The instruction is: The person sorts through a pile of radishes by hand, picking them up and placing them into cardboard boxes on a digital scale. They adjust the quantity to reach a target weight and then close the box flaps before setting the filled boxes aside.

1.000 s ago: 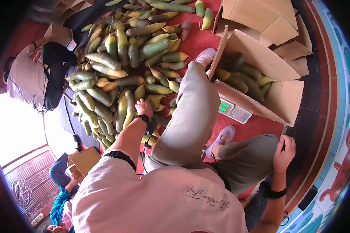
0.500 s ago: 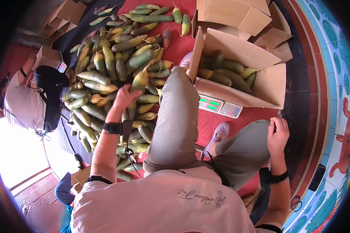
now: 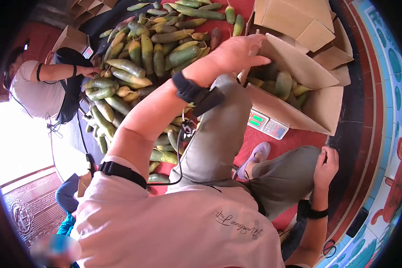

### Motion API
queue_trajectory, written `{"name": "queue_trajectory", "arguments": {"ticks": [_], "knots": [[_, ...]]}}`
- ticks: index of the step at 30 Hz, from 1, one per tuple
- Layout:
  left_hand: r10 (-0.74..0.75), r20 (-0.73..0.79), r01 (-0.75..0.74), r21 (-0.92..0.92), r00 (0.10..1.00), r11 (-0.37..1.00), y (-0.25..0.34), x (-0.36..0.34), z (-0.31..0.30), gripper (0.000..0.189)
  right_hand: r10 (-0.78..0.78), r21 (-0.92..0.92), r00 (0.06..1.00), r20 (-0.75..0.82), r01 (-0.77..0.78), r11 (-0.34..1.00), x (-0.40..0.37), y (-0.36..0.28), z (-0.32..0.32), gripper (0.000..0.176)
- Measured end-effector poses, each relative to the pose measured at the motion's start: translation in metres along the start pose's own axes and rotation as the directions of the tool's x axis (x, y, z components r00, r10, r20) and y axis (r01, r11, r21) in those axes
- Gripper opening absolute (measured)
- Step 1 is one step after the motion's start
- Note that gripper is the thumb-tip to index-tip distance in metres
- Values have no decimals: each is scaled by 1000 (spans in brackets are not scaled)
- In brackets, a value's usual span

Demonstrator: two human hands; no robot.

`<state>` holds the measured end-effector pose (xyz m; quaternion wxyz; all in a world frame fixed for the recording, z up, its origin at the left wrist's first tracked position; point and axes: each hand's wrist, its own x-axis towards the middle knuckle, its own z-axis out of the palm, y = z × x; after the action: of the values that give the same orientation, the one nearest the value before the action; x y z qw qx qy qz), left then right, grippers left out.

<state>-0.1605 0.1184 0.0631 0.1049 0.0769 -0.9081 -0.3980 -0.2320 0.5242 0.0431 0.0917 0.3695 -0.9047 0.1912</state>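
Veg pile [image 3: 158,51] on L, co-worker's hand [image 3: 90,71] at its edge. My L hand [image 3: 240,52]: open, thumb out, over carton's [image 3: 295,111] L flap edge; green veg [image 3: 283,85] inside. Scale [image 3: 267,125] at near wall, open red floor [image 3: 295,144] below. R hand [image 3: 326,168] curled on knee [image 3: 295,172]; can't tell if gripping.

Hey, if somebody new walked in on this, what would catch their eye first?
Probably the big sprawling heap of green radishes across the upper left and middle, bright against the red floor covering. Next, the open cardboard box at upper right with more radishes inside, the person's left hand spread at its left edge. The digital scale at the box's near side also stands out, its displays glowing green.
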Motion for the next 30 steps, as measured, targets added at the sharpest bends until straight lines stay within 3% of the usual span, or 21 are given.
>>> {"name": "queue_trajectory", "arguments": {"ticks": [1, 3, 6, 7, 9, 13, 15, 17, 19, 20, 21, 23, 27, 30], "knots": [[-10, -14, 9, -94, 1000, 996, -28, -6, 3, 51, -5, 7, 1000, 8, 5, 1000, -1, 3, 0, 7], [-93, -11, 93, -9, 996, 996, -81, -30, -3, 45, -13, -12, 1000, 14, 13, 1000, -2, 7, 1, 7], [-312, 59, 275, 335, 948, 901, -142, -90, -10, 39, -3, 2, 999, 36, 3, 1000, 2, 4, 2, 7], [-409, 106, 309, 493, 907, 813, -167, -108, -3, 38, 4, 7, 999, 44, -4, 1000, 3, 4, 2, 7], [-632, 135, 506, 484, 763, 714, -209, -150, 25, 39, 4, 0, 998, 68, -4, 1000, 5, 4, 3, 7], [-792, 196, 612, 538, 578, 580, -241, -214, 85, 40, -10, 0, 997, 78, 10, 1000, 10, 0, 3, 8], [-779, 328, 634, 455, 534, 625, -246, -232, 114, 49, 1, -8, 995, 103, 0, 1000, 9, 3, 4, 8], [-793, 345, 652, 451, 502, 609, -244, -239, 145, 57, 17, -23, 992, 126, -15, 1000, 10, 5, 4, 9], [-758, 305, 641, 407, 576, 651, -249, -242, 176, 65, 10, -31, 991, 131, -6, 999, 12, 3, 3, 9], [-777, 281, 635, 455, 563, 624, -248, -240, 188, 71, 12, -39, 991, 135, -7, 999, 13, 3, 3, 9], [-775, 288, 634, 451, 562, 628, -247, -237, 193, 71, 18, -43, 990, 140, -13, 999, 13, 2, 4, 9], [-834, 290, 644, 534, 470, 548, -246, -229, 199, 72, 28, -53, 989, 144, -20, 998, 15, 2, 4, 9], [-848, 259, 755, 388, 462, 529, -264, -236, 216, 73, 50, -56, 985, 165, -41, 998, 16, 0, 3, 9], [-894, 235, 826, 347, 381, 443, -279, -230, 223, 69, 69, -48, 984, 167, -62, 997, 19, -4, 3, 9]]}}
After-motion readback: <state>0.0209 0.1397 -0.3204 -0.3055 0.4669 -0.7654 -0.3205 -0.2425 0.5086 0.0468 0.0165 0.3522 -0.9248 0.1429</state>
